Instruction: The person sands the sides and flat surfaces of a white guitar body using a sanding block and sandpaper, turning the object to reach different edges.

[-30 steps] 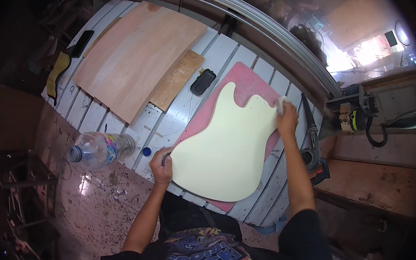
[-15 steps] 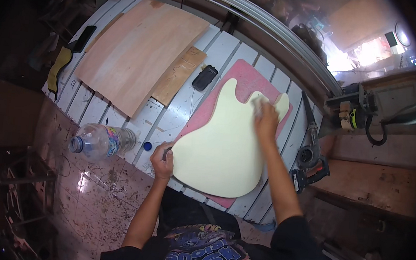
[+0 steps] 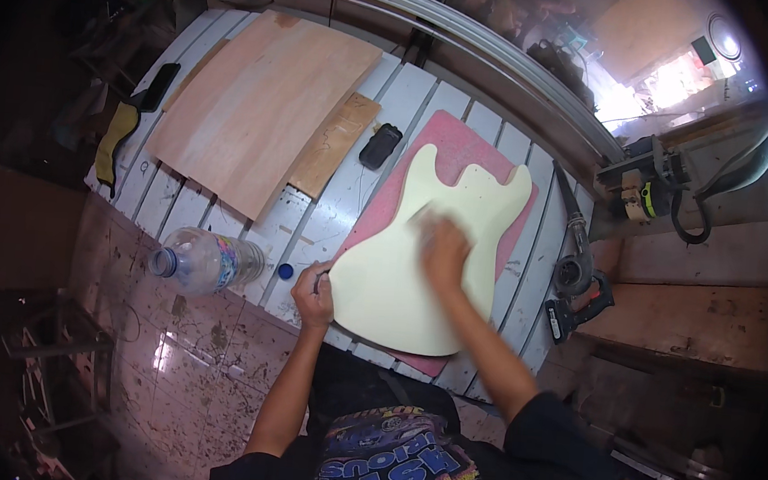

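Note:
A cream-coloured electric guitar body (image 3: pixel 399 277) lies flat, horns pointing away from me, on a pink mat (image 3: pixel 472 148). My left hand (image 3: pixel 313 298) is closed on its lower left edge, with a small dark thing showing by the fingers. My right hand (image 3: pixel 444 252) presses on the upper middle of the body and is blurred by motion. A pale, greyish thing shows under its fingertips, too smeared to name.
On the white slatted table (image 3: pixel 405 93) lie a plywood sheet (image 3: pixel 263 109), a thin wooden board (image 3: pixel 333 146) and a black case (image 3: pixel 380 146). A plastic bottle (image 3: pixel 211 262) and blue cap (image 3: pixel 286 271) are at left. A cordless blower (image 3: pixel 575 278) lies on the right.
My right hand has slid from the neck end near the horns back toward me and left, to the middle of the guitar body. My left hand keeps its hold on the edge.

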The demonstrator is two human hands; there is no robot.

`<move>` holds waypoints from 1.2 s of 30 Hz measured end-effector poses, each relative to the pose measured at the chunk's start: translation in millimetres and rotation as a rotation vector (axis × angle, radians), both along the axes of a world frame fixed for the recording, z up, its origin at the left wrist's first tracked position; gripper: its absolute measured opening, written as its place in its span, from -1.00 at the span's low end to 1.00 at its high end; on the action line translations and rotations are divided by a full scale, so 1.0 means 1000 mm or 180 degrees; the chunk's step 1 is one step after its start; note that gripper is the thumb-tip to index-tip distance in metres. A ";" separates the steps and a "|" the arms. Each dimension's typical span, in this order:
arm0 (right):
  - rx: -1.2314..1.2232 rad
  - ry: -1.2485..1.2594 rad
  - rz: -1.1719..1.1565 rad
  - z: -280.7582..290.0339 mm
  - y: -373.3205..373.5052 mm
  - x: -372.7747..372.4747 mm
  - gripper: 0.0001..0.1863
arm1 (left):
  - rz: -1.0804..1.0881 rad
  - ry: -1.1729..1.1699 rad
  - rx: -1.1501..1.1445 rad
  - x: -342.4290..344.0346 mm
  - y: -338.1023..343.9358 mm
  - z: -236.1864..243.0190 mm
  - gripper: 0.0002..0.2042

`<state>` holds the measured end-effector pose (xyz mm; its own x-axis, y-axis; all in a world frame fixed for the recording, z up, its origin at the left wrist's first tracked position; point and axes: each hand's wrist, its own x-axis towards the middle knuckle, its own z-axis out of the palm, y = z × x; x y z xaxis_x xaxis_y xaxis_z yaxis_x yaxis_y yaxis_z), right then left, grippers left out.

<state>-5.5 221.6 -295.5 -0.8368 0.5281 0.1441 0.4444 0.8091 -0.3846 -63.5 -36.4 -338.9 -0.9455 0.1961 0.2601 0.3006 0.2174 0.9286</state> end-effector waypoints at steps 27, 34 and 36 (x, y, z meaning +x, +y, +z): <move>-0.0076 -0.0130 -0.1001 0.023 0.013 0.114 -0.51 | -0.0232 -0.0206 0.0099 0.004 0.001 -0.004 -0.50; 0.0458 -0.0141 -0.1060 -0.004 -0.011 0.173 -0.58 | -0.0093 -0.0625 -0.0082 0.003 -0.005 -0.002 -0.69; -0.0097 0.0008 -0.1582 -0.025 0.057 0.181 -0.59 | -0.0369 -0.0442 -0.0391 -0.003 0.008 0.011 -0.67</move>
<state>175.7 278.4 -321.0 -0.4825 0.8670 0.1242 0.7725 0.4881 -0.4062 -66.6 -28.2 -328.4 -0.9398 0.3278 0.0963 0.2011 0.3028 0.9316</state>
